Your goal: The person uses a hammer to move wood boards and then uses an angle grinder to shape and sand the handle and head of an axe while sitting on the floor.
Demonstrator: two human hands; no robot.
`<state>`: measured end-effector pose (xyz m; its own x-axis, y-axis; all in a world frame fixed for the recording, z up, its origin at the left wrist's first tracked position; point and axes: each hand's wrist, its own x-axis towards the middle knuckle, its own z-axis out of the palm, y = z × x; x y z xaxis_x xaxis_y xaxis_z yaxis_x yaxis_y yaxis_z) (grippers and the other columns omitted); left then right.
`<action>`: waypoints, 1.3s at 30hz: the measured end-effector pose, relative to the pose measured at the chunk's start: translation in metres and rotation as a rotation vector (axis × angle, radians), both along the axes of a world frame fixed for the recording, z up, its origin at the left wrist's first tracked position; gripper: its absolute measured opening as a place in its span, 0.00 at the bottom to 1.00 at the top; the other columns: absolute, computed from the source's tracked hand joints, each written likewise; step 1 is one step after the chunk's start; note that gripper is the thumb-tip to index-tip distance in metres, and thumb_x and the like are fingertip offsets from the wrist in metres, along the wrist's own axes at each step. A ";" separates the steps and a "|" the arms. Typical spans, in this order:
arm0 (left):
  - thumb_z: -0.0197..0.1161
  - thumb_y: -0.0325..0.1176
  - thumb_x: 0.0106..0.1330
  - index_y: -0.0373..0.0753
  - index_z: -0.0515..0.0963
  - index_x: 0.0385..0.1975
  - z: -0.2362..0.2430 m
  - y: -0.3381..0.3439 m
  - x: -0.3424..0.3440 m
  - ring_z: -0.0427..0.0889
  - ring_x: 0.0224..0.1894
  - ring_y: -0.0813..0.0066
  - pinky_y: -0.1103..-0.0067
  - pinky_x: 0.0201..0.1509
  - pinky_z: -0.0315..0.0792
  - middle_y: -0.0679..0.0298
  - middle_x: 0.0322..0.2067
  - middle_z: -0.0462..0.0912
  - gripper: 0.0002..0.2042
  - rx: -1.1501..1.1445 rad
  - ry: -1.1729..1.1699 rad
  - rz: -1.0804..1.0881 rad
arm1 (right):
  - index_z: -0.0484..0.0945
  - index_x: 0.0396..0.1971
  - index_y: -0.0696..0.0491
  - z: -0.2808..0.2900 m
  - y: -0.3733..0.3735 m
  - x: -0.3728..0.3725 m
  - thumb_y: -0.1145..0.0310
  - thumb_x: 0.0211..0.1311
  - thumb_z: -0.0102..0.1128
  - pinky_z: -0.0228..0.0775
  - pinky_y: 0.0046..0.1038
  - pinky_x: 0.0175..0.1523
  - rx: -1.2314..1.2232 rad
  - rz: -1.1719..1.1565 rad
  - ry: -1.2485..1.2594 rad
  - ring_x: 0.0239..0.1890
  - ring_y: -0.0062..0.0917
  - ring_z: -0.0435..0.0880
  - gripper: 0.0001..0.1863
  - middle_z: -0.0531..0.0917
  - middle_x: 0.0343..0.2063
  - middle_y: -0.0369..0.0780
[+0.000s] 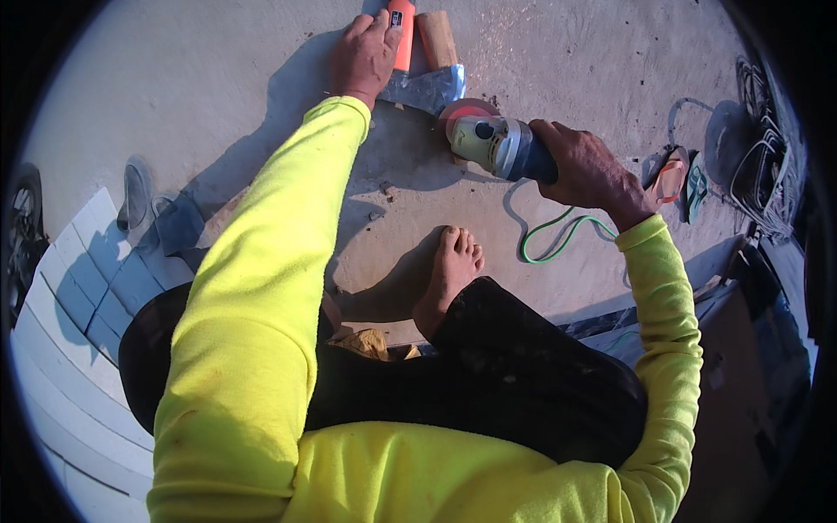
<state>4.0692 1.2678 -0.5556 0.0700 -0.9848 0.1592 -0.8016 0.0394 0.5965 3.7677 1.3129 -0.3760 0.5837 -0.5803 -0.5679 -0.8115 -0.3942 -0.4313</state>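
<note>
My left hand (364, 52) grips an orange-handled tool (403, 26) at top centre, fingers closed on it. Just right of that lies a wooden handle (436, 39), with a shiny metal blade (440, 87) across their lower ends; which handle bears the blade is unclear. My right hand (582, 166) is wrapped round the body of an angle grinder (488, 144). Its reddish disc (466, 113) looks blurred and sits beside the blade's lower right, and faint sparks show above. Whether disc and blade touch I cannot tell.
A green cord (545, 231) loops below the grinder. Flip-flops (671, 174) and dark coiled cables (754, 166) lie right. Shoes (135, 196) and pale tiles (78, 261) are left, a wheel (26, 218) at the far-left edge. My bare foot (449, 270) rests on the concrete (602, 61).
</note>
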 end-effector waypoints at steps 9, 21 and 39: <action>0.58 0.45 0.69 0.41 0.80 0.49 0.010 -0.007 0.009 0.82 0.42 0.50 0.61 0.44 0.77 0.55 0.40 0.80 0.17 0.066 -0.055 -0.063 | 0.69 0.57 0.56 -0.003 -0.002 -0.003 0.73 0.42 0.71 0.80 0.43 0.49 0.002 0.028 -0.014 0.42 0.46 0.86 0.36 0.84 0.40 0.52; 0.59 0.48 0.66 0.39 0.81 0.46 0.015 -0.015 0.016 0.82 0.42 0.46 0.60 0.47 0.76 0.51 0.39 0.81 0.19 0.143 0.010 -0.142 | 0.70 0.56 0.55 -0.004 -0.009 -0.010 0.75 0.40 0.73 0.81 0.41 0.49 0.007 -0.034 -0.038 0.43 0.45 0.86 0.37 0.84 0.42 0.49; 0.66 0.47 0.62 0.36 0.83 0.50 0.023 -0.028 0.020 0.83 0.45 0.49 0.64 0.52 0.76 0.50 0.41 0.83 0.23 0.230 0.035 -0.147 | 0.74 0.50 0.57 0.005 -0.035 0.007 0.76 0.38 0.70 0.80 0.40 0.47 0.098 0.052 -0.023 0.37 0.44 0.87 0.31 0.86 0.35 0.49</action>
<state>4.0893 1.2403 -0.5330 -0.0746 -0.9948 -0.0695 -0.7763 0.0142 0.6302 3.7750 1.2775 -0.3706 0.6249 -0.4915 -0.6066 -0.7807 -0.3905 -0.4879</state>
